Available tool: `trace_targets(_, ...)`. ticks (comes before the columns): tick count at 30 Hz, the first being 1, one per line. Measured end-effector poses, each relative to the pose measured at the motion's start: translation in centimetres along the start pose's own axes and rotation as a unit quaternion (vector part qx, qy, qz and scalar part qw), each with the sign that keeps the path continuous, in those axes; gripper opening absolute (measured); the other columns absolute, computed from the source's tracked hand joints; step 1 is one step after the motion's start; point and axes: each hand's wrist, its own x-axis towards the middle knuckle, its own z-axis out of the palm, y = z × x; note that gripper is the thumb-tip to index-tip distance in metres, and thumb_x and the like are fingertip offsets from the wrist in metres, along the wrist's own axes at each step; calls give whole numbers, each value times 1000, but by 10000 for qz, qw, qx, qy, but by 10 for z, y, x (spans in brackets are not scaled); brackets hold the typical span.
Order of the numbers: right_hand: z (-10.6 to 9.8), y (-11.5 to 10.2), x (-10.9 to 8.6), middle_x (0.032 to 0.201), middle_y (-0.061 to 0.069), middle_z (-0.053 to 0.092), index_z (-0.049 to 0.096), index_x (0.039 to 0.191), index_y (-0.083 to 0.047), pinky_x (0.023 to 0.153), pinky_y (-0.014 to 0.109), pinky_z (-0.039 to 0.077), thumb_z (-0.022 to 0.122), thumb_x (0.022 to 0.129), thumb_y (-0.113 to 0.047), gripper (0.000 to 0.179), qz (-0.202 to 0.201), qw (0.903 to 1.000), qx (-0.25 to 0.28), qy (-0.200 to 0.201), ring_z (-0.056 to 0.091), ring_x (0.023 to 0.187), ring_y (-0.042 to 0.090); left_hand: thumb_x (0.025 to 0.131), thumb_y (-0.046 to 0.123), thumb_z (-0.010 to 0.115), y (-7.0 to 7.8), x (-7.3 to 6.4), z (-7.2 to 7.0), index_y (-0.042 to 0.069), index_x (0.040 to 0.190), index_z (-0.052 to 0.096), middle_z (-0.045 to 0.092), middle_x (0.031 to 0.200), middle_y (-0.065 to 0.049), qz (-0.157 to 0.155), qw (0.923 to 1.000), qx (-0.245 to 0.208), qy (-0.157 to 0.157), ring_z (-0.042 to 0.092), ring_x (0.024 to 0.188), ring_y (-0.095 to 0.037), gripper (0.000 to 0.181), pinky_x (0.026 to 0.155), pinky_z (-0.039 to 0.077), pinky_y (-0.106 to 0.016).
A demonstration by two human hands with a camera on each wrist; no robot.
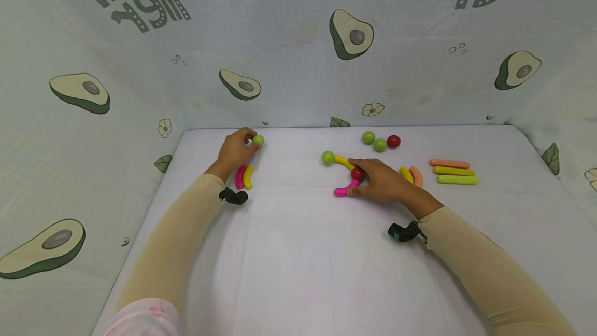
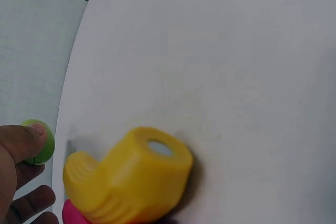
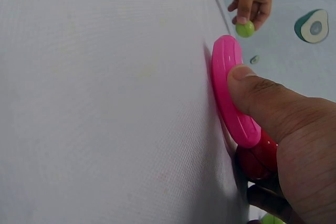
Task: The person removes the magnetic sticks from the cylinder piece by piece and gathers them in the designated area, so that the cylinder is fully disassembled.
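My left hand [image 1: 235,152] pinches a green ball [image 1: 258,140] between thumb and fingers near the table's far left. Just below that hand lie a pink curved stick [image 1: 240,177] and a yellow curved stick [image 2: 131,177], whose end shows a pale metal-like disc. My right hand [image 1: 384,180] curls round a red ball [image 1: 357,173]. Its thumb [image 3: 262,95] presses along another pink curved stick [image 3: 231,87], which meets the red ball at one end. A further yellow curved stick [image 1: 344,162] reaches from a second green ball [image 1: 328,158] to the red ball; the fingers partly hide that joint.
Beyond the right hand lie two green balls [image 1: 380,144] and a red ball [image 1: 394,141]. Right of it are a yellow and an orange curved stick [image 1: 417,176], then straight orange, yellow and green sticks [image 1: 457,180]. A printed cloth wall [image 1: 298,97] borders the white table.
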Motion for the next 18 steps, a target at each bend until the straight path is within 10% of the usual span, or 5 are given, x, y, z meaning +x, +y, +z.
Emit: trace_targets(18, 0, 2, 1, 155, 20, 42, 39, 159, -14, 113, 63, 30, 81, 86, -49, 91, 3, 10000, 17, -7, 33, 144, 41, 97, 20, 71, -6, 12, 7, 7, 130, 62, 65, 130, -14, -184, 9998, -28, -87, 56, 120, -33, 37, 106, 43, -47)
